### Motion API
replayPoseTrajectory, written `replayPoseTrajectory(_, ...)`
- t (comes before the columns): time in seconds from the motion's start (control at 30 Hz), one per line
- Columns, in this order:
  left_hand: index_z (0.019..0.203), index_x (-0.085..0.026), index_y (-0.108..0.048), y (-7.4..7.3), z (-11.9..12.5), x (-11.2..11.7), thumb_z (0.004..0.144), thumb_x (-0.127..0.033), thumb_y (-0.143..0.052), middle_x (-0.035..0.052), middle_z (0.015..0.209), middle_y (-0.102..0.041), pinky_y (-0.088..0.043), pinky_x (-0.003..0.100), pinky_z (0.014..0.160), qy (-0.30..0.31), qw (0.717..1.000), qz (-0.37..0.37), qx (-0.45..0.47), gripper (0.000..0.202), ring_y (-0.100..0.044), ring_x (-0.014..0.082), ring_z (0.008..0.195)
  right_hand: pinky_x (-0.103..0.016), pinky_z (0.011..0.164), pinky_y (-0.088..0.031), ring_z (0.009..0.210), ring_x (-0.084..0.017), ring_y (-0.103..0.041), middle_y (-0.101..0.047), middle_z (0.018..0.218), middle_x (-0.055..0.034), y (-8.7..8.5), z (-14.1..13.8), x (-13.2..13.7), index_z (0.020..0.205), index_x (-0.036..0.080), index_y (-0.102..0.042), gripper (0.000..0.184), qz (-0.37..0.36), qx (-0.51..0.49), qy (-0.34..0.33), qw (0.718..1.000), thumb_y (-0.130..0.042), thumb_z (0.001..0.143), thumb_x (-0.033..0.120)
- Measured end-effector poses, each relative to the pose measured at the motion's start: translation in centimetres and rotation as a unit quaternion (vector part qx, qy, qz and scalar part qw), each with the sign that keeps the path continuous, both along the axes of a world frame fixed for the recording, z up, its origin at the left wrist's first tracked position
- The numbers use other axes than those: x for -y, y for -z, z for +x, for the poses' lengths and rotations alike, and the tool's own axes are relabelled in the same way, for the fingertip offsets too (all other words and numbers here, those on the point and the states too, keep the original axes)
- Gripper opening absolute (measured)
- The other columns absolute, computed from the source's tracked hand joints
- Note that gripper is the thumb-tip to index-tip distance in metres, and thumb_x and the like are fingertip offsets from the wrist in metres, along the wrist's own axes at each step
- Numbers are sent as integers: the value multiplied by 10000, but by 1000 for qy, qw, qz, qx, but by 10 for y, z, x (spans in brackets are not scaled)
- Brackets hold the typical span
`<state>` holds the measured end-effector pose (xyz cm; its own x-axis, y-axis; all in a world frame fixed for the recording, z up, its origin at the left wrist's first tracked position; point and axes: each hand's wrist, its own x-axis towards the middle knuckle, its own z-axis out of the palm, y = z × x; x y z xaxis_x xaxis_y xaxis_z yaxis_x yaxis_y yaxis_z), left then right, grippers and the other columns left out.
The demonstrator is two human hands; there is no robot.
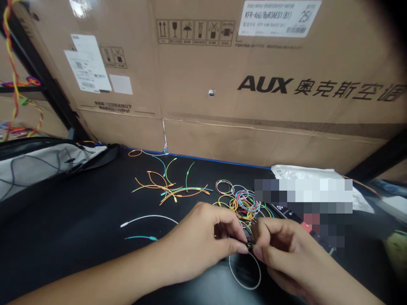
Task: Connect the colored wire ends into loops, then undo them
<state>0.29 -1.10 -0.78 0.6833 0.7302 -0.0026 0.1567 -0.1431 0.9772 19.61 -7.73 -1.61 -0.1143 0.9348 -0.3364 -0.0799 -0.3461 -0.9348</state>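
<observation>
White loop (248, 289), pinched over the black table (79, 241) between the fingertips of the left hand (208, 233) and right hand (280, 245); the fingers conceal whether its ends are joined. Ring-shaped strands (246, 201), apparently done, lie heaped just beyond the hands; open strands (149, 216) at left appear unworked. A phone (288, 213) and a white packet (308, 174) crowd the right side; a cardboard box (190, 93) closes off the rear.
</observation>
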Motion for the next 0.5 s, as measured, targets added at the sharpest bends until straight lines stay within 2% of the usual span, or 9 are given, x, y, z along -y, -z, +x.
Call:
replayPoseTrajectory(0.1,821,-150,-757,7,1,-3,762,-228,-850,-6,741,-692,-480,241,685,17,996,-66,49,135,-601,116,694,-177,342,-60,333,3,-183,-385,453,125,-5,-1,1,583,207,-513,381,7,-21,30,999,-890,634,217)
replayPoseTrajectory(0.17,843,-141,-750,11,2,-6,786,-271,-836,14,758,-708,-517,269,693,46,987,-128,89,166,-625,125,674,-172,339,-45,339,12,-178,-425,491,112,-8,-2,1,584,200,-514,396,12,-28,46,998,-906,626,233)
replayPoseTrajectory(0.23,870,-136,-751,12,1,-8,832,-306,-798,24,766,-711,-538,294,714,63,981,-152,105,181,-637,132,671,-164,338,-39,343,12,-186,-437,503,106,-8,-3,0,589,197,-510,416,11,-29,45,999,-920,631,260)
replayPoseTrajectory(0.4,836,-142,-768,2,-1,-3,890,-299,-751,9,792,-690,-487,266,764,76,995,-57,35,167,-620,132,769,-157,330,-65,330,8,-194,-436,473,104,-2,1,-2,620,203,-509,471,11,-37,10,999,-917,686,429)
replayPoseTrajectory(0.5,847,-154,-778,-1,-1,0,840,-291,-803,-6,784,-684,-457,255,723,70,997,-41,5,140,-578,121,735,-150,326,-57,328,22,-190,-448,505,105,-2,1,-1,606,193,-505,489,11,-35,34,999,-950,643,394)
